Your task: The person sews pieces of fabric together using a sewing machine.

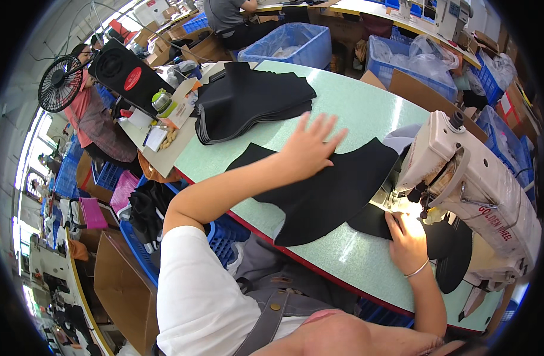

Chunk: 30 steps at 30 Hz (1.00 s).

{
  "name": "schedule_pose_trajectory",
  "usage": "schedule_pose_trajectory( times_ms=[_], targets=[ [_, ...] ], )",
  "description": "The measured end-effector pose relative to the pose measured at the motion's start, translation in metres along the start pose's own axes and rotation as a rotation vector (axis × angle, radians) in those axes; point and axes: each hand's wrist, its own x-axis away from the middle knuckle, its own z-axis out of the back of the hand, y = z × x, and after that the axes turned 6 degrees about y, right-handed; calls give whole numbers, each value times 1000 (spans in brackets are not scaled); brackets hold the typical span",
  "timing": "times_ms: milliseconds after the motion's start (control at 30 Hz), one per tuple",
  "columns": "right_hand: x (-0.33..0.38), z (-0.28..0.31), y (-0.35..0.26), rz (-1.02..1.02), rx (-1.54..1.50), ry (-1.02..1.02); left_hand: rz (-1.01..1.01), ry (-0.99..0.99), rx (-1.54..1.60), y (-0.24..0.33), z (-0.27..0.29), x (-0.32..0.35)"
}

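Observation:
A large curved piece of black fabric (331, 193) lies flat on the pale green sewing table (355, 101). My left hand (310, 145) rests palm down on its upper left part, fingers spread. My right hand (405, 234) presses a smaller black piece (370, 222) flat near the needle of the cream sewing machine (473, 184), under the machine's lamp. A stack of black cut pieces (248, 98) sits at the far left of the table, beyond my left hand.
Blue plastic crates (295, 41) and bagged material stand behind the table. A cardboard tray (165, 127) with small items adjoins the left end. A person in pink stands by a black fan (59, 83). Another person sits at the far bench. Crates lie under the table edge.

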Motion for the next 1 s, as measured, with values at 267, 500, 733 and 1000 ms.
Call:
schedule_pose_trajectory(
  times_ms=[267, 500, 733, 1000],
  targets=[
    [-3, 0, -2, 84, 20, 22, -333, -39, 565, 56, -36, -11],
    [-6, 10, 5, 197, 106, 32, 10, -261, 463, 76, -41, 26],
    [9, 13, 29, 42, 297, 47, -4, -217, 196, 95, 0, 43],
    [2, 4, 14, 36, 79, 68, -22, 36, 545, 97, -29, 18]
  ],
)
